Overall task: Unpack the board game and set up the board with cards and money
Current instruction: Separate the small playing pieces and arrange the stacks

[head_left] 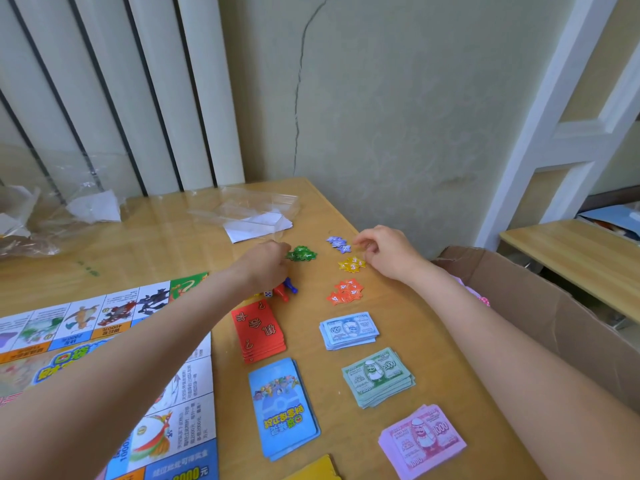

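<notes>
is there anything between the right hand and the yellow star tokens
Nothing visible. The right hand sits just beyond and to the right of the yellow star tokens, with only bare table between them. The purple star tokens lie off to the left of the hand, not in the path.

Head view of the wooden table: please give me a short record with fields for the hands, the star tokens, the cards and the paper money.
left hand: fingers curled at the pile of green star tokens
right hand: pinching near the purple star tokens; what it holds is too small to tell
other tokens: yellow star tokens, orange star tokens
cards: red card stack, blue card stack
money: blue 500 notes, green 2000 notes, pink 1000 notes
game board: unfolded, on the left
</notes>
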Motion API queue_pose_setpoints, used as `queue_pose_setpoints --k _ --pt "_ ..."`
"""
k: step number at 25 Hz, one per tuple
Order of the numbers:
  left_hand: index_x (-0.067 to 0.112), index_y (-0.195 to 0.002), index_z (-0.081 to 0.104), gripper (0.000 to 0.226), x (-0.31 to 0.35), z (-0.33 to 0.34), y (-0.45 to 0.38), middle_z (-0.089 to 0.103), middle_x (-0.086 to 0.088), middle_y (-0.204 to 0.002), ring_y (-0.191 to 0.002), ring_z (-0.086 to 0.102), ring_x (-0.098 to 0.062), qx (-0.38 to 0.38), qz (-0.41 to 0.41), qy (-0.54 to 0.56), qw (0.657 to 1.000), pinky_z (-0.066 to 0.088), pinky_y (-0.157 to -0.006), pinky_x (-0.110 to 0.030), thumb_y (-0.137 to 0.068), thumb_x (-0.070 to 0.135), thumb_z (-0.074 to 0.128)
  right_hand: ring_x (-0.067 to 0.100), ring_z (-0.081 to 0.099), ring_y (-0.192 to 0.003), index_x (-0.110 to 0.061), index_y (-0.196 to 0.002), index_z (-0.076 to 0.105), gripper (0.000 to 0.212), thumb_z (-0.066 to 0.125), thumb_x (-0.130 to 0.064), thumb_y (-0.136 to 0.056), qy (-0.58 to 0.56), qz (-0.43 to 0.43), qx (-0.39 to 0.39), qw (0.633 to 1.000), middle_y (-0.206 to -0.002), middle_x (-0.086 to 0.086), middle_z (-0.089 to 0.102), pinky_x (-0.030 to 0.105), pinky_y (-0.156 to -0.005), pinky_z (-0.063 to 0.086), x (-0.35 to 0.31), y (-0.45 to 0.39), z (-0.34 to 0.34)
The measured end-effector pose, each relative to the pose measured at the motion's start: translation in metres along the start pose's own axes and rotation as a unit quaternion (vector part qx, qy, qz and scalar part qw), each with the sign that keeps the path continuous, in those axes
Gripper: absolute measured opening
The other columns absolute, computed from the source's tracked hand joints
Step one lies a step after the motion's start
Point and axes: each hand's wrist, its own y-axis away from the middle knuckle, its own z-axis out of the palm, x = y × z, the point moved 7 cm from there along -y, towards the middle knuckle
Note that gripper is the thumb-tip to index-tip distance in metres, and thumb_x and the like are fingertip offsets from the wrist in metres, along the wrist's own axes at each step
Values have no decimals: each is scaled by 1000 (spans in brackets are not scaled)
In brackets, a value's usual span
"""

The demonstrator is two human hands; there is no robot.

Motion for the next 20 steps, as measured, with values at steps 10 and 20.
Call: queue_pose_setpoints --k 10,20 --pt "16 -144 30 60 5 -2 -17 40 -12 -144 -130 41 -26 13 1 17 1000 36 -98 -29 -88 -3 39 26 40 -126 -8 -129 50 45 63 -18 -86 37 70 -7 997 -129 13 51 30 -97 37 -13 -35 21" --pt "19 -143 32 60 12 2 -28 38 -16 -136 -121 45 -32 17 36 -17 999 39 -90 -32 -89 -4 40 22 58 -99 -11 -110 65 31 65 -2 -80 -22 89 53 994 -114 11 59 19 -75 42 -6 -47 16"
